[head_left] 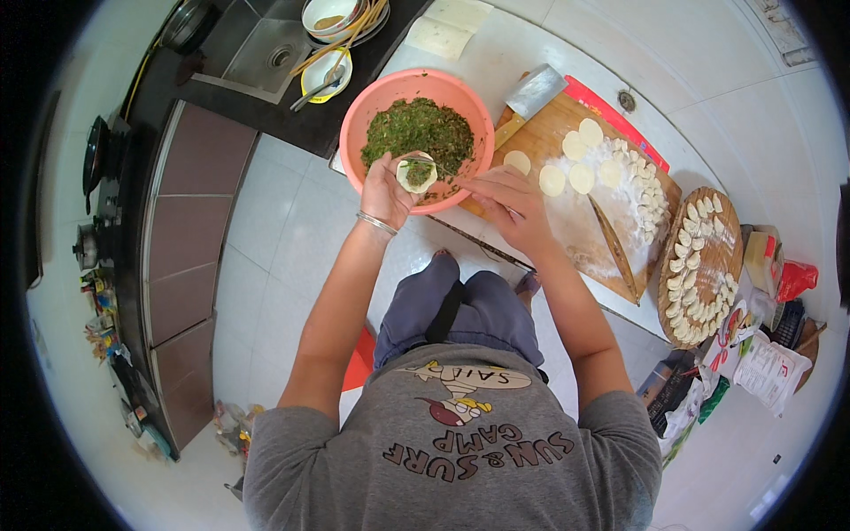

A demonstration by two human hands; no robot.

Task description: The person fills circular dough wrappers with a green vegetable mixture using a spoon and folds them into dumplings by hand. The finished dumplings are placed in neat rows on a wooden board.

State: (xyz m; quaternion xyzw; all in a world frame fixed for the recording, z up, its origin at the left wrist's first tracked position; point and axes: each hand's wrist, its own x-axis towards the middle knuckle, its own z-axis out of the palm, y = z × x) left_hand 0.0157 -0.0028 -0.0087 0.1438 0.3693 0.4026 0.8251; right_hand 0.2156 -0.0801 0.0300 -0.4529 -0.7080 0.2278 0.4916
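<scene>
My left hand (pixel 390 190) cups a round dumpling wrapper (pixel 428 183) over the near edge of a pink basin (pixel 356 133). A small mound of green filling (pixel 416 171) lies in the middle of the wrapper. The basin holds a large heap of chopped green filling (pixel 416 126). To the right, my right hand (pixel 509 202) is closed, its fingertips pointing left toward the wrapper. A thin utensil (pixel 418 159) seems to run from it to the filling; its kind is hard to make out.
Wrappers (pixel 581 178), a rolling pin (pixel 614 248) and folded dumplings (pixel 651 199) lie on a floured wooden board (pixel 567 115). A cleaver (pixel 535 92) rests at its far left corner. A round tray (pixel 731 232) of dumplings stands right; bowls (pixel 323 80) sit by the sink (pixel 266 55).
</scene>
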